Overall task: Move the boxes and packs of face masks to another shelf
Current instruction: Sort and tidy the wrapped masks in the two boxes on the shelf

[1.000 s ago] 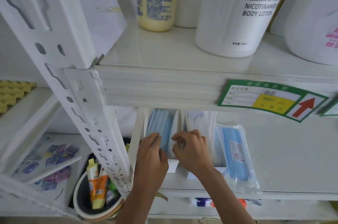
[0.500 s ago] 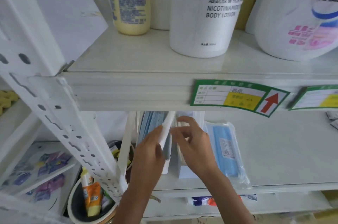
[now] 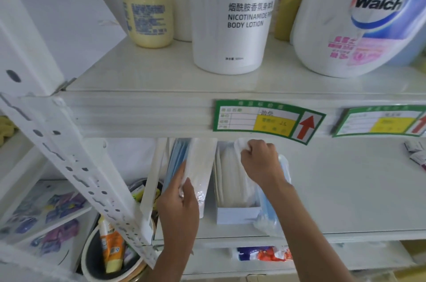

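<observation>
Two white open-topped boxes of face masks stand side by side on the lower shelf [image 3: 345, 189]. The left box [image 3: 202, 166] holds blue masks; my left hand [image 3: 182, 203] grips its near right wall. The right box [image 3: 237, 213] holds white masks in a clear pack [image 3: 230, 173]. My right hand [image 3: 260, 162] is curled into a fist on the top of that pack. A flat clear pack of blue masks [image 3: 272, 210] lies on the shelf just right of the boxes, partly under my right forearm.
The shelf above carries a yellow bottle [image 3: 148, 12], a white body lotion jug [image 3: 237, 19] and a Walch jug [image 3: 359, 21]. Green price labels [image 3: 265, 120] hang on its front edge. A white upright [image 3: 76, 175] slants at left; a tub of tubes [image 3: 110, 256] sits below.
The view has shifted left and closer. My right hand rose from between the boxes to the top of the white pack and closed on it. My left hand slid down the left box's wall.
</observation>
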Action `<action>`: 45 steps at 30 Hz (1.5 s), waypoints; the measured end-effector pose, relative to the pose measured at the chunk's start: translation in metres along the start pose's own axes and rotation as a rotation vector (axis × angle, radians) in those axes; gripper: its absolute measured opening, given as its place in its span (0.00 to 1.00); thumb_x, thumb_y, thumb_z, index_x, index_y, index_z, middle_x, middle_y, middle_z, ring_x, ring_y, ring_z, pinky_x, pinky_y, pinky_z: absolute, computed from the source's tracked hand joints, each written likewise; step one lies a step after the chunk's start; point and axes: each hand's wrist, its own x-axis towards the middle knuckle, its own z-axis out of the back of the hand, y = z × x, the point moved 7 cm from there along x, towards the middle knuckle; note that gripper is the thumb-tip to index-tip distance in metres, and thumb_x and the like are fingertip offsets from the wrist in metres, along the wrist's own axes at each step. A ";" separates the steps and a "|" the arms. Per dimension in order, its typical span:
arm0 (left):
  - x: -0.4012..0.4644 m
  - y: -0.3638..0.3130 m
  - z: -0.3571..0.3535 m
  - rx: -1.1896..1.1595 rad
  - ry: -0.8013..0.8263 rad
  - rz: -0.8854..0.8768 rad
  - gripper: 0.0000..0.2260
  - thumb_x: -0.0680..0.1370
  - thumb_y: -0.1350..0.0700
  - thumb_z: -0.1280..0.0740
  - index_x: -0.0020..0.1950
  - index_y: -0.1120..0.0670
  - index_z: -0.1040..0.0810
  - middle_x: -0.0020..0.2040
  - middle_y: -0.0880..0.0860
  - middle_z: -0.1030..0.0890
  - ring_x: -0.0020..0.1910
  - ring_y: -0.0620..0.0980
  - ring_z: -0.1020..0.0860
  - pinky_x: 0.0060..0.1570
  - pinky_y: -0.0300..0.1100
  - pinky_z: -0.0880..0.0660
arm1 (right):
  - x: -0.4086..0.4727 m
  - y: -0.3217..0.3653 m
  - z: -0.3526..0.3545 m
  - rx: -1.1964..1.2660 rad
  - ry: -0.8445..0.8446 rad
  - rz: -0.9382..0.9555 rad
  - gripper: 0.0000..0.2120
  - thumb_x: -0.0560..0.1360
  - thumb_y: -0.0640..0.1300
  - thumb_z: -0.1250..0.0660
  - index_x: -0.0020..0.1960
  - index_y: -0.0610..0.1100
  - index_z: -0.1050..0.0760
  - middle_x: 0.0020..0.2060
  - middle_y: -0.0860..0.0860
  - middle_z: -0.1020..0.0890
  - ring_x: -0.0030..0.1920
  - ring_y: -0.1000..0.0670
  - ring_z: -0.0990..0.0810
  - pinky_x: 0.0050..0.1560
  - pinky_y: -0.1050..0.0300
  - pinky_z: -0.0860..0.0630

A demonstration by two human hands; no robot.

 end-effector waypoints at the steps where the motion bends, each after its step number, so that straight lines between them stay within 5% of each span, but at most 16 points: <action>1: -0.001 0.000 0.001 0.005 -0.013 0.009 0.18 0.80 0.66 0.34 0.69 0.55 0.21 0.24 0.44 0.29 0.26 0.43 0.29 0.26 0.29 0.35 | 0.004 0.001 -0.002 -0.014 0.049 -0.002 0.13 0.71 0.37 0.40 0.31 0.45 0.40 0.29 0.50 0.34 0.30 0.54 0.37 0.26 0.61 0.45; 5: -0.007 -0.008 0.004 -0.018 -0.024 -0.007 0.18 0.81 0.57 0.37 0.71 0.52 0.24 0.26 0.45 0.29 0.27 0.44 0.29 0.28 0.31 0.33 | -0.001 -0.008 -0.034 -0.059 0.298 -0.048 0.08 0.71 0.38 0.38 0.36 0.43 0.36 0.34 0.50 0.32 0.33 0.52 0.32 0.29 0.60 0.38; 7: -0.009 -0.009 0.005 -0.007 -0.018 -0.011 0.18 0.81 0.60 0.36 0.71 0.54 0.23 0.24 0.48 0.32 0.27 0.45 0.30 0.27 0.32 0.35 | -0.006 -0.015 -0.048 -0.094 0.327 -0.043 0.08 0.72 0.40 0.37 0.35 0.42 0.34 0.35 0.49 0.28 0.35 0.47 0.26 0.31 0.61 0.36; 10: -0.009 -0.003 0.009 0.024 -0.043 0.029 0.19 0.80 0.66 0.34 0.70 0.55 0.22 0.25 0.46 0.33 0.27 0.45 0.31 0.28 0.31 0.35 | -0.008 -0.014 -0.051 -0.091 0.263 -0.031 0.08 0.76 0.43 0.37 0.53 0.43 0.24 0.48 0.44 0.22 0.44 0.43 0.25 0.42 0.56 0.32; 13: -0.010 -0.002 0.011 0.021 -0.056 0.045 0.19 0.80 0.66 0.34 0.71 0.55 0.22 0.27 0.47 0.27 0.28 0.47 0.30 0.29 0.31 0.33 | -0.008 -0.003 -0.048 -0.175 0.201 0.061 0.15 0.80 0.48 0.39 0.67 0.48 0.29 0.53 0.43 0.20 0.48 0.42 0.22 0.43 0.54 0.33; 17: -0.012 -0.002 0.008 0.058 -0.043 0.033 0.20 0.80 0.65 0.34 0.71 0.51 0.23 0.26 0.55 0.29 0.24 0.48 0.35 0.26 0.38 0.35 | -0.019 0.001 -0.054 -0.269 0.209 0.123 0.17 0.83 0.56 0.45 0.63 0.46 0.29 0.52 0.47 0.21 0.50 0.46 0.21 0.43 0.55 0.34; 20: -0.015 -0.002 0.005 0.042 -0.039 0.039 0.21 0.80 0.64 0.34 0.72 0.49 0.24 0.26 0.58 0.31 0.24 0.47 0.36 0.26 0.47 0.33 | -0.024 0.010 -0.046 -0.170 0.083 0.265 0.21 0.82 0.56 0.44 0.69 0.45 0.32 0.64 0.48 0.27 0.61 0.44 0.28 0.50 0.51 0.29; 24: -0.020 -0.009 0.001 -0.002 -0.064 0.076 0.21 0.81 0.63 0.35 0.73 0.50 0.24 0.27 0.58 0.29 0.27 0.46 0.32 0.26 0.36 0.35 | -0.038 0.017 -0.059 -0.210 0.286 0.506 0.20 0.82 0.59 0.49 0.68 0.56 0.26 0.73 0.56 0.29 0.73 0.48 0.35 0.72 0.42 0.40; 28: -0.021 -0.027 -0.011 0.024 0.020 0.005 0.23 0.78 0.69 0.33 0.72 0.55 0.23 0.25 0.46 0.31 0.24 0.43 0.31 0.26 0.27 0.37 | -0.047 -0.002 -0.060 -0.287 0.265 0.458 0.23 0.80 0.59 0.53 0.64 0.58 0.24 0.70 0.58 0.27 0.72 0.51 0.35 0.75 0.37 0.51; 31: -0.020 -0.037 -0.022 0.198 0.131 -0.109 0.26 0.74 0.73 0.32 0.72 0.60 0.24 0.33 0.56 0.19 0.26 0.47 0.25 0.31 0.29 0.34 | -0.045 -0.008 -0.055 -0.324 0.232 0.391 0.21 0.80 0.62 0.51 0.56 0.56 0.21 0.64 0.57 0.25 0.69 0.50 0.33 0.75 0.38 0.49; 34: -0.015 -0.040 -0.019 0.319 0.141 -0.183 0.26 0.72 0.74 0.30 0.70 0.63 0.23 0.47 0.62 0.14 0.33 0.59 0.17 0.31 0.42 0.24 | -0.043 -0.006 -0.054 -0.353 0.214 0.341 0.18 0.79 0.63 0.43 0.57 0.54 0.22 0.61 0.57 0.24 0.66 0.49 0.31 0.74 0.41 0.47; 38: -0.010 -0.044 -0.017 0.358 0.121 -0.241 0.26 0.69 0.75 0.30 0.67 0.64 0.21 0.44 0.62 0.14 0.29 0.57 0.20 0.31 0.32 0.34 | -0.048 -0.004 -0.053 -0.294 0.156 0.317 0.20 0.73 0.48 0.34 0.65 0.51 0.26 0.61 0.55 0.23 0.63 0.48 0.27 0.68 0.49 0.40; 40: -0.014 -0.053 -0.030 0.352 0.175 -0.297 0.27 0.69 0.75 0.28 0.68 0.64 0.22 0.46 0.62 0.14 0.29 0.57 0.19 0.29 0.37 0.29 | -0.050 -0.003 -0.052 -0.268 0.134 0.310 0.24 0.71 0.44 0.35 0.67 0.50 0.27 0.61 0.55 0.23 0.60 0.48 0.25 0.64 0.52 0.36; 45: -0.012 -0.053 -0.068 0.559 0.309 -0.304 0.35 0.71 0.68 0.25 0.77 0.58 0.31 0.73 0.58 0.24 0.37 0.55 0.14 0.33 0.46 0.17 | -0.052 -0.003 -0.049 -0.171 0.123 0.288 0.25 0.72 0.41 0.36 0.69 0.49 0.28 0.63 0.55 0.24 0.58 0.49 0.25 0.63 0.55 0.34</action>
